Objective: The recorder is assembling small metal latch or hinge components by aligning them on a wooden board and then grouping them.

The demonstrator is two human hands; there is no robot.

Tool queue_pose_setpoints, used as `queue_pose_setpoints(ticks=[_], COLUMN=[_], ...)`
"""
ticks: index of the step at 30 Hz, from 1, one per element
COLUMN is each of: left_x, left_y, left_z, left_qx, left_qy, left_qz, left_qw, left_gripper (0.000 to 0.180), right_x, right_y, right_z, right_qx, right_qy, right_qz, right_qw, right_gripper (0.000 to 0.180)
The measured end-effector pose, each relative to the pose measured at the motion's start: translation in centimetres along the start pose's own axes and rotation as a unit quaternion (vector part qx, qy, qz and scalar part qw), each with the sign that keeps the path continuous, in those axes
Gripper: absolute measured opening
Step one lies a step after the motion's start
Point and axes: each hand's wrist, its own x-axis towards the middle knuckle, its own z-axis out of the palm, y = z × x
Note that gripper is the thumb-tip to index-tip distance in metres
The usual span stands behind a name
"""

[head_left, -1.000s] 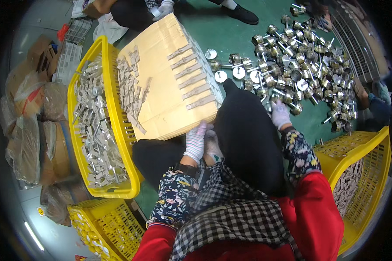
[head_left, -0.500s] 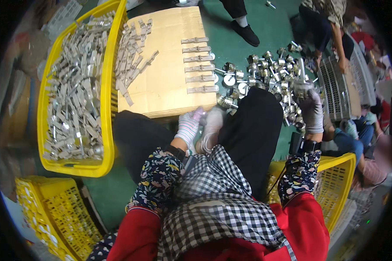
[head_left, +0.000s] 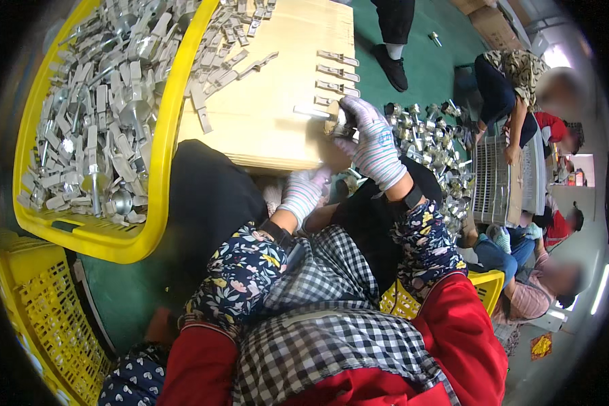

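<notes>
My right hand (head_left: pixel 374 144), in a striped glove, grips a shiny metal cup-shaped part with a stem (head_left: pixel 341 124) over the right edge of a pale yellow board (head_left: pixel 260 111). The stem points left across the board. Behind it, flat metal clips (head_left: pixel 337 72) lie in a row along that edge. Just below the board's near edge, my left hand (head_left: pixel 304 194) is closed, its fingers curled together; whatever is in them is hidden. More loose clips (head_left: pixel 216 81) lie heaped on the board's left side.
A yellow basket (head_left: pixel 157 169) full of metal parts stands at left, another yellow crate (head_left: pixel 51 298) nearer. Many metal cups with stems (head_left: pixel 426 128) cover the green floor at right. Beyond are a grey crate (head_left: pixel 488 179) and co-workers; a person's shoe (head_left: pixel 390 68) is behind the board.
My right hand has moved left from the pile of cups to the board's right edge, carrying a metal cup with a stem. My left hand has stayed nearly in place. The view has shifted.
</notes>
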Motion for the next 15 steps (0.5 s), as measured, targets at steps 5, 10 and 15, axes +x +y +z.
queue_pose_setpoints(ticks=[5, 10, 15], left_x=[0.9, 1.0, 0.3], left_y=[-1.9, -2.4, -1.4], left_z=[0.2, 0.4, 0.3], left_qx=[0.0, -0.048, 0.054], left_qy=[0.005, 0.003, 0.015], left_qz=[0.015, 0.033, 0.02], left_qw=[1.0, 0.998, 0.998], left_gripper=[0.036, 0.033, 0.033], right_x=[0.8, 0.4, 0.2], right_y=[-0.2, 0.2, 0.2], right_z=[1.2, 2.5, 2.6], right_qx=[-0.047, -0.073, -0.109], right_qy=[-0.017, -0.013, -0.041], right_qz=[-0.023, -0.031, -0.057], right_qw=[0.998, 0.997, 0.992], right_gripper=[0.071, 0.069, 0.072])
